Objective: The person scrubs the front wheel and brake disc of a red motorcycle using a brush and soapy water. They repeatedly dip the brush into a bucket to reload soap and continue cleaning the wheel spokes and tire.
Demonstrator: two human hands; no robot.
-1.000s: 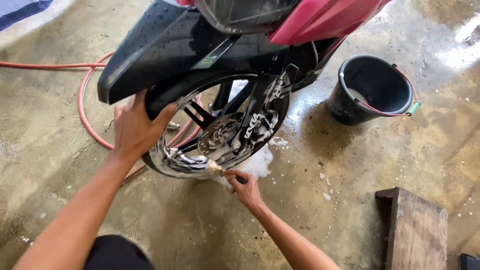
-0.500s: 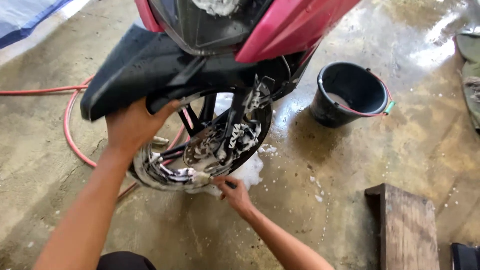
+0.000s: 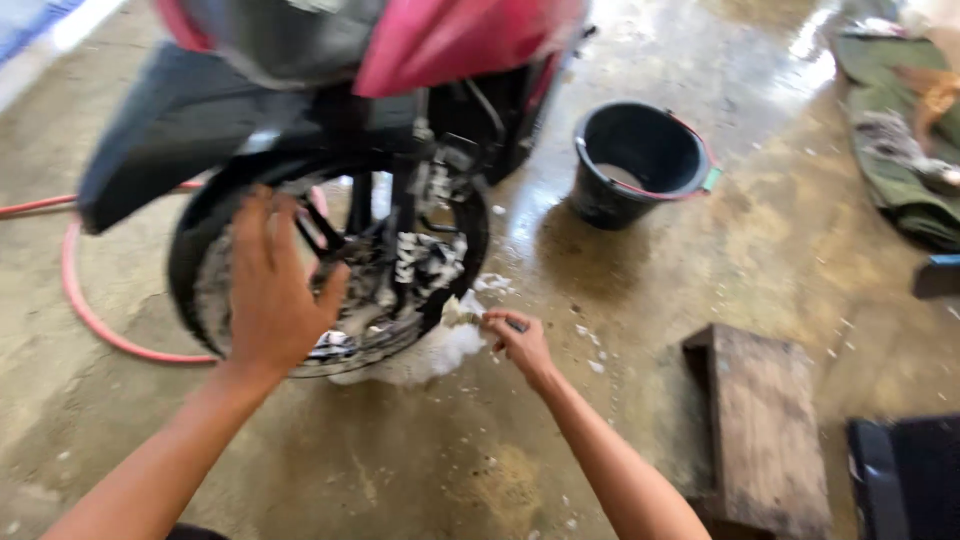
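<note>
Head view is filled mostly by a wet concrete floor, on which a red and black motorcycle is stood at the upper left. Its soapy front wheel is seen below the black fender, and a red hose is curled on the floor just behind the wheel. A black bucket is set to the right of the motorcycle, well apart from the wheel, and a low wooden stool is placed at the lower right. Green cloth is heaped at the far right edge. The left hand is spread open, fingers apart, and is laid against the side of the wheel. The right hand is closed around a small brush, whose head is pressed at the lower right rim of the wheel, beside a patch of white foam.
</note>
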